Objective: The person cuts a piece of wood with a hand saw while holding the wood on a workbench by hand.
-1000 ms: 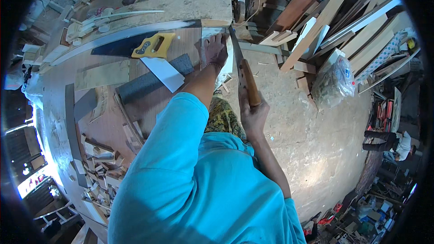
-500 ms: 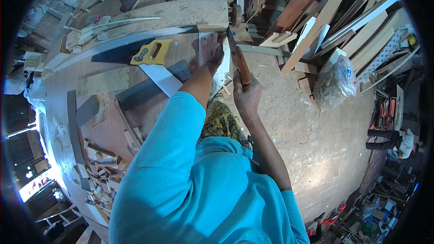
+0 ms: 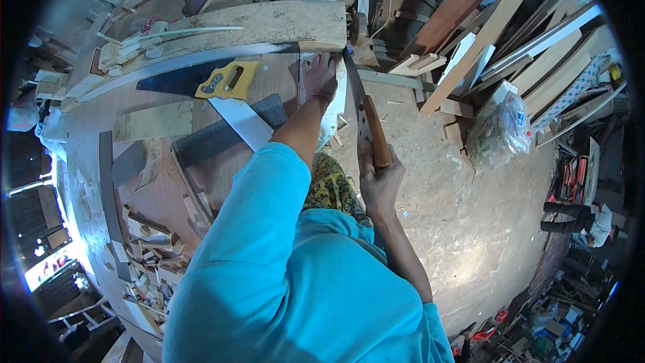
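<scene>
My right hand [image 3: 381, 181] is closed round the brown wooden handle of a handsaw [image 3: 376, 133]. Its narrow dark blade points away from me, along the right edge of a pale white board [image 3: 334, 111]. My left hand [image 3: 320, 81] lies on that board with its fingers stretched forward, near the end of a thick wooden beam [image 3: 269, 21]. Whether the saw's teeth touch the wood I cannot tell. Left of my left hand, a second handsaw with a yellow handle [image 3: 227, 81] rests on the bench [image 3: 272, 70].
A grey strip [image 3: 201, 138] and a light board [image 3: 153, 121] lie on the bench, with wood offcuts [image 3: 153, 249] nearer me. Long planks [image 3: 463, 47] lean at the far right beside a clear plastic bag [image 3: 500, 128]. Another person [image 3: 584, 222] is off to the right.
My right hand has drawn the saw back toward me and slightly right, so more of the blade shows. My left hand stays on the board.
</scene>
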Demonstrator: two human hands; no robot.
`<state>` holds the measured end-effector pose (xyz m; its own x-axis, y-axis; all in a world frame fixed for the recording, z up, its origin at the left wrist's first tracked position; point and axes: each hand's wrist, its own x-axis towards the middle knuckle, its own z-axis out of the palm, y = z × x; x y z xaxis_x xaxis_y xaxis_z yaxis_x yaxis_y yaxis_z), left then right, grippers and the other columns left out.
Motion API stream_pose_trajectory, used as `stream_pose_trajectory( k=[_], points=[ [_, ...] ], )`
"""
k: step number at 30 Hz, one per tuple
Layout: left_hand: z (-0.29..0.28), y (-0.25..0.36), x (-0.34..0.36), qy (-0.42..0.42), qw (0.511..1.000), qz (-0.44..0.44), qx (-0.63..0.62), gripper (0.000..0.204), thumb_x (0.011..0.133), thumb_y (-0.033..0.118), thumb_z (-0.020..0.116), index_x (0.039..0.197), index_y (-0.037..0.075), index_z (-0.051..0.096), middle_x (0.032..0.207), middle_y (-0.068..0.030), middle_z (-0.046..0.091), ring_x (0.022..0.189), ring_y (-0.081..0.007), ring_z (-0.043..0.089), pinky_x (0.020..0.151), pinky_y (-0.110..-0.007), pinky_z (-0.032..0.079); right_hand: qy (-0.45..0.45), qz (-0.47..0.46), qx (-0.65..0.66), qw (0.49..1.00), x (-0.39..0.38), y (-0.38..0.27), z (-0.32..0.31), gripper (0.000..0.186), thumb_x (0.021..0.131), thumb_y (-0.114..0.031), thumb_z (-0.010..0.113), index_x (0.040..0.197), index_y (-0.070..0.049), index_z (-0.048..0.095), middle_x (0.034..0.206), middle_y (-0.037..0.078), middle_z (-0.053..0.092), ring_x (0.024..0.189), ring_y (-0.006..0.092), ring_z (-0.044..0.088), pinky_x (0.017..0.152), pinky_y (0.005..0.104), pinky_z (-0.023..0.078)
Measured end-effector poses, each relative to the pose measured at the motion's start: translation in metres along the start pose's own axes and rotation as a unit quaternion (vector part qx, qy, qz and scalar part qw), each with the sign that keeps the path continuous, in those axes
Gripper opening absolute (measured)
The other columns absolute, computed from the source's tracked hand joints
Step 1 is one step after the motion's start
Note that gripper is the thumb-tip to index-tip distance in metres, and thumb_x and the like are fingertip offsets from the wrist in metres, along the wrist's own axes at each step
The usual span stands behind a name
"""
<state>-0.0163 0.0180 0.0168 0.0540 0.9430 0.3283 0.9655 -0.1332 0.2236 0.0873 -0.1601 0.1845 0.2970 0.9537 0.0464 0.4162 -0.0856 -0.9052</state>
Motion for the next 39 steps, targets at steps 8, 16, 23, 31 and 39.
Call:
stream_pose_trajectory(
  k=[8,16,23,31,39],
  points=[
    [0.005,0.007,0.001,-0.005,0.998,-0.004,-0.064,0.023,0.078,0.014,0.043,0.097,0.011,0.056,0.105,-0.0047,0.048,0.1,-0.0209,0.046,0.088,-0.045,0.031,-0.013,0.013,-0.093,0.996,0.047,0.014,0.028,0.026,0.081,-0.02,0.057,0.074,0.005,0.053,0.052,0.021,0.051,0.045,0.0247,0.053,0.046,0.0348,0.04],
    [0.005,0.008,0.0,0.021,0.997,0.008,-0.076,0.023,0.074,0.014,0.046,0.093,0.011,0.059,0.105,-0.0047,0.051,0.101,-0.021,0.045,0.089,-0.044,0.028,-0.013,0.017,-0.043,0.999,0.049,0.01,0.023,0.022,0.081,-0.016,0.058,0.074,0.005,0.052,0.051,0.018,0.05,0.044,0.0198,0.05,0.045,0.0334,0.04],
    [0.006,-0.002,-0.002,0.037,0.998,0.038,-0.018,0.025,0.075,0.012,0.045,0.096,0.008,0.057,0.106,-0.0077,0.051,0.104,-0.0245,0.043,0.09,-0.047,0.029,-0.018,-0.017,-0.061,0.998,0.05,0.02,0.037,0.023,0.081,-0.017,0.059,0.075,0.005,0.053,0.051,0.012,0.049,0.048,0.009,0.042,0.043,0.0305,0.037],
    [0.02,0.003,-0.027,0.038,0.985,0.149,-0.073,0.03,0.078,0.009,0.044,0.104,-0.006,0.049,0.123,-0.021,0.041,0.12,-0.0306,0.035,0.1,-0.042,0.027,-0.028,-0.005,-0.027,0.999,0.048,0.018,0.036,0.025,0.08,-0.019,0.059,0.076,0.005,0.053,0.052,0.017,0.051,0.044,0.016,0.049,0.044,0.0324,0.039],
    [-0.024,-0.022,-0.041,-0.08,0.957,0.248,-0.131,0.074,0.073,0.031,0.062,0.123,-0.012,0.029,0.134,-0.0291,0.019,0.126,-0.041,0.02,0.104,-0.044,0.021,-0.058,0.023,0.009,0.998,0.053,0.027,0.029,0.023,0.08,-0.016,0.059,0.081,0.006,0.054,0.054,0.013,0.052,0.05,0.0121,0.048,0.047,0.0309,0.04]
  ],
)
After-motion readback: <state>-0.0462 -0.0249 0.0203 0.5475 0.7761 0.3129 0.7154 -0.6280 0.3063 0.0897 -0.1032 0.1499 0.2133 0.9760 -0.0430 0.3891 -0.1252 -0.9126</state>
